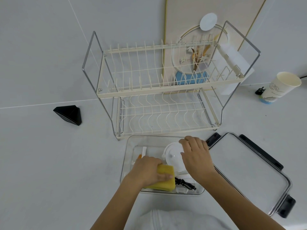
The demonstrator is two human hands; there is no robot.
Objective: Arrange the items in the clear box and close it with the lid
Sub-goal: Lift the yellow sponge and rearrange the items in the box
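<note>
White all round, the desk [49,163] carries a two-tier wire dish rack [166,83] at the back, a paper cup [280,87] off to the right and a small black wedge [69,114] to the left. Nearest the person sits the clear box [127,146], open, and both hands are down inside it.

By the look of it the arranging is well under way but not finished. The left hand [147,171] grips a yellow sponge [163,179], pressing it into the near part of the box. The right hand [196,155] rests with fingers spread on a round white lid-like piece [172,155] in the middle; whether it truly grips or only steadies it, I cannot tell.

Also in the box: a coiled black cord [184,184] just beside the sponge, a white stick-shaped thing [144,151] with something orange at the far left, and some pale pieces too faint to name.

What remains is the closing. The lid [245,166], with its black clasps, lies flat on the desk just to the right of the box, not yet fitted.
</note>
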